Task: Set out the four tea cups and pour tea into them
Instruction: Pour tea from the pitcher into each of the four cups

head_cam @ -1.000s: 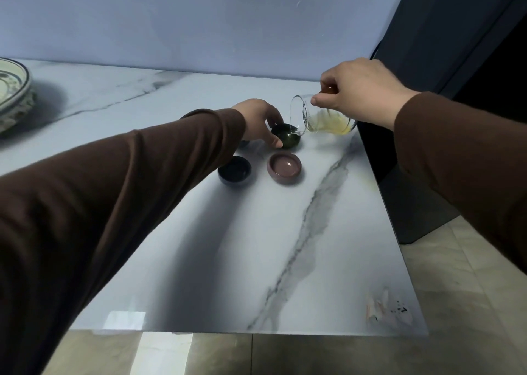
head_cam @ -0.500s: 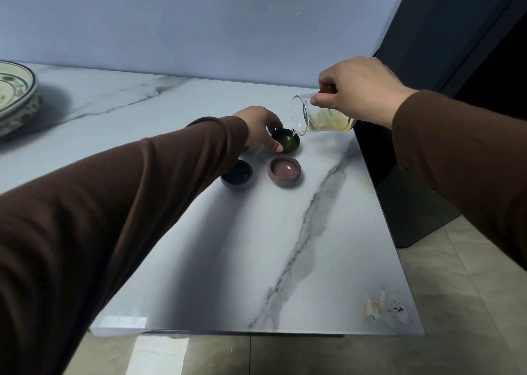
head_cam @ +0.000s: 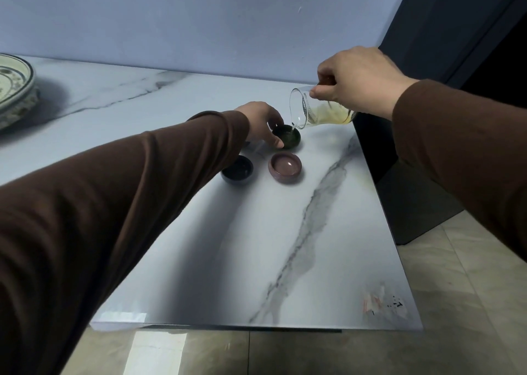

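Glass, tilted hard, is what your right hand [head_cam: 359,79] grips from above: a small pitcher [head_cam: 316,109] of pale tea, spout just over the dark green cup [head_cam: 286,137]. Your left hand [head_cam: 261,123] curls loosely around that cup, thumb and fingertips at its rim, probably to steady it under the stream. Nearer you than that hand sit a purple cup [head_cam: 285,168] and a dark blue cup [head_cam: 237,170] on the counter [head_cam: 285,260]. A fourth cup isn't visible; your left sleeve may hide it.
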`<state>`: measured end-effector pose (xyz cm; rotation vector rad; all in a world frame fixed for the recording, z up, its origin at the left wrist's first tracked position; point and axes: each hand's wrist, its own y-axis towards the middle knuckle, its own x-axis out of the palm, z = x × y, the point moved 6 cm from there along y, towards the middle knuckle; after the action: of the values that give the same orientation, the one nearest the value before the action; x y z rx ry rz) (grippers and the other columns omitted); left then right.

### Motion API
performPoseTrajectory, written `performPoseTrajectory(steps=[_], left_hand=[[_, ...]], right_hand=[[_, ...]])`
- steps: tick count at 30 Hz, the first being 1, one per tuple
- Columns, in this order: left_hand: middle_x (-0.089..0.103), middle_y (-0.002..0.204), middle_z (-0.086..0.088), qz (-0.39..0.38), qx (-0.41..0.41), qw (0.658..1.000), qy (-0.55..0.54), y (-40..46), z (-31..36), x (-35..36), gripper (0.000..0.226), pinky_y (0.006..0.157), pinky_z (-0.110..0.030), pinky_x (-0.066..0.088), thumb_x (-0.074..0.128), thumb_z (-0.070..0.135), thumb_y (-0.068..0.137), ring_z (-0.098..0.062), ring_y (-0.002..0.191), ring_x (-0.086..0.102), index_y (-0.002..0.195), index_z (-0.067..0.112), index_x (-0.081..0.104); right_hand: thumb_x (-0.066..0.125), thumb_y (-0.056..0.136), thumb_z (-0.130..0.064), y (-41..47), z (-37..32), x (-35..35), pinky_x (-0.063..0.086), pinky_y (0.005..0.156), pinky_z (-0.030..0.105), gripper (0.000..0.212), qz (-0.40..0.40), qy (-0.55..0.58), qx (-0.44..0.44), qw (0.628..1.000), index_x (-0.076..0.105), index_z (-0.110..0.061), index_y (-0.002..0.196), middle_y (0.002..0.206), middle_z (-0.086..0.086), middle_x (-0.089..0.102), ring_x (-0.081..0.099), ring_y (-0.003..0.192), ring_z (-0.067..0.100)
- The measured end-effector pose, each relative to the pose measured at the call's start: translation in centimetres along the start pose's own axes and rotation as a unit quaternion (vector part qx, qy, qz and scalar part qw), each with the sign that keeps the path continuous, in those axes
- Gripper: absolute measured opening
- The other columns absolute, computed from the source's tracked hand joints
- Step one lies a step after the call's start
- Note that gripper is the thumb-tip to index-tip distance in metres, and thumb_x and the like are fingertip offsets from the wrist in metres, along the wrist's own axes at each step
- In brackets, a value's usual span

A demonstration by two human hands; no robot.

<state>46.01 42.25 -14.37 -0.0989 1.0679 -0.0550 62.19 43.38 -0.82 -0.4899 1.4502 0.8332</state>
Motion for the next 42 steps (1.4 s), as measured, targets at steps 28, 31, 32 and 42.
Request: performPoseTrajectory(steps=[28, 31, 32, 42], left_hand=[[0.058, 0.129, 0.003, 0.038, 0.005, 0.999, -0.015, -2.6, 1.1, -1.4, 0.072, 0.101, -0.036, 0.043, 0.082, 0.039, 0.072, -0.021, 0.119, 0.051, 0.136, 0.023, 0.053], [0.059, 0.125, 0.001, 0.104, 0.022, 0.994, -0.019, -5.5, 1.4, -3.8, 0.062, 0.096, -0.032, 0.043, 0.08, 0.037, 0.074, -0.022, 0.115, 0.052, 0.13, 0.024, 0.057], [0.059, 0.124, 0.0, 0.126, 0.026, 0.991, -0.024, -6.9, 1.3, -4.6, 0.059, 0.092, -0.03, 0.043, 0.08, 0.036, 0.075, -0.021, 0.112, 0.053, 0.128, 0.024, 0.058], [0.061, 0.117, 0.0, 0.175, -0.036, 0.979, -0.097, -17.2, -3.0, -1.7, 0.062, 0.094, -0.035, 0.045, 0.081, 0.04, 0.072, -0.022, 0.108, 0.053, 0.127, 0.022, 0.06]], right_hand=[[0.062, 0.085, -0.05, -4.3, 4.4, 2.1, 0.031, 0.059, 0.033, 0.043, 0.075, 0.188, 0.223, 0.954, 0.061, -0.009, 0.073, 0.069, 0.003, 0.057, 0.054, 0.073, 0.025], [0.064, 0.078, -0.054, -6.6, 4.6, 2.6, 0.034, 0.062, 0.031, 0.043, 0.098, 0.341, 0.29, 0.889, 0.056, -0.013, 0.065, 0.065, 0.002, 0.052, 0.048, 0.065, 0.019], [0.065, 0.075, -0.054, -7.1, 4.1, 2.5, 0.034, 0.063, 0.031, 0.04, 0.104, 0.389, 0.292, 0.868, 0.055, -0.018, 0.063, 0.064, 0.002, 0.05, 0.045, 0.063, 0.017], [0.066, 0.074, -0.055, -7.8, -3.0, 0.3, 0.04, 0.061, 0.031, 0.04, 0.079, 0.398, 0.193, 0.893, 0.065, -0.015, 0.069, 0.057, -0.007, 0.056, 0.048, 0.057, 0.013]])
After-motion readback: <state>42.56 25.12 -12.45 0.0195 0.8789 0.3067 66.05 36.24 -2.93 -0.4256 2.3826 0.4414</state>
